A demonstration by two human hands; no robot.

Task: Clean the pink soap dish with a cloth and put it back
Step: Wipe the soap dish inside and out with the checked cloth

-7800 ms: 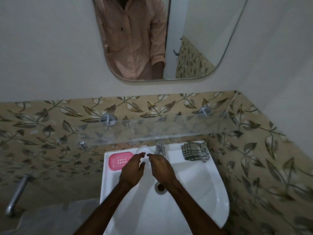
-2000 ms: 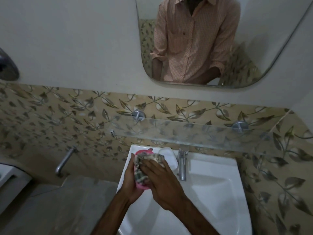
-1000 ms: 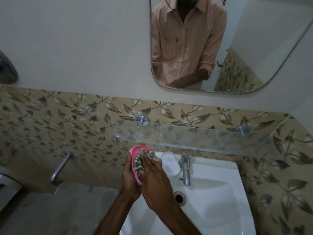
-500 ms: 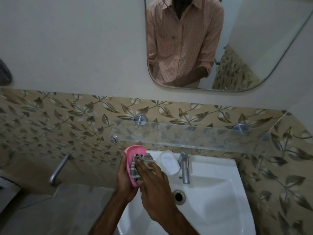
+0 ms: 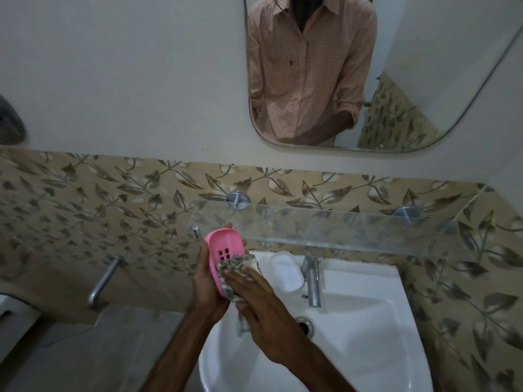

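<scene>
Over white sink (image 5: 368, 349), left hand (image 5: 208, 284) grips pink dish (image 5: 223, 244), right hand (image 5: 263, 309) presses cloth (image 5: 240, 263)

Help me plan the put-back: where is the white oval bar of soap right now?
Head view: the white soap bar lies on the white basin's back ledge, just left of the steel tap.
</scene>
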